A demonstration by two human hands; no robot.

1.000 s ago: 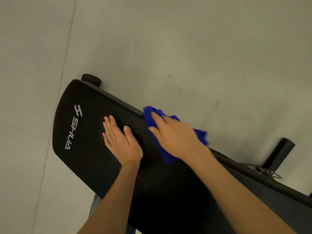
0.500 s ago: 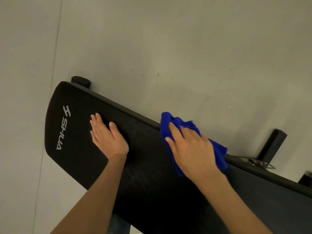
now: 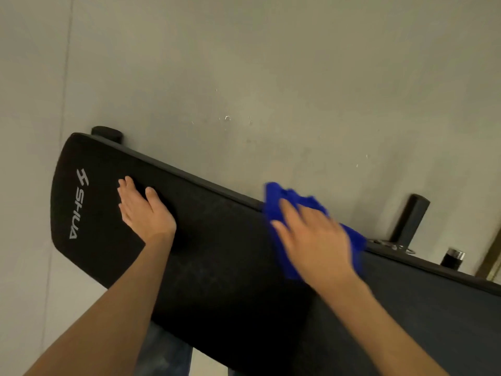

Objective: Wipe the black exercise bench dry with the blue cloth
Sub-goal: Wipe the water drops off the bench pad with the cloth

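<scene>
The black exercise bench [image 3: 222, 261] runs slantwise from the upper left to the lower right, with a white SHUA logo near its rounded end. My left hand [image 3: 143, 210] lies flat on the pad beside the logo, fingers straight. My right hand [image 3: 311, 240] presses flat on the blue cloth [image 3: 279, 196], which lies on the pad at its far edge and partly hangs past it. Most of the cloth is hidden under that hand, which is motion-blurred.
Grey floor [image 3: 271, 77] surrounds the bench. A black frame foot [image 3: 107, 132] pokes out behind the rounded end. A black upright post [image 3: 410, 218] with a metal pin stands behind the bench at right, beside a dark bottle [image 3: 452, 257] with a silver band.
My right hand has slid the blue cloth along the far edge of the pad toward the right, away from the logo end. My left hand stays flat beside the logo.
</scene>
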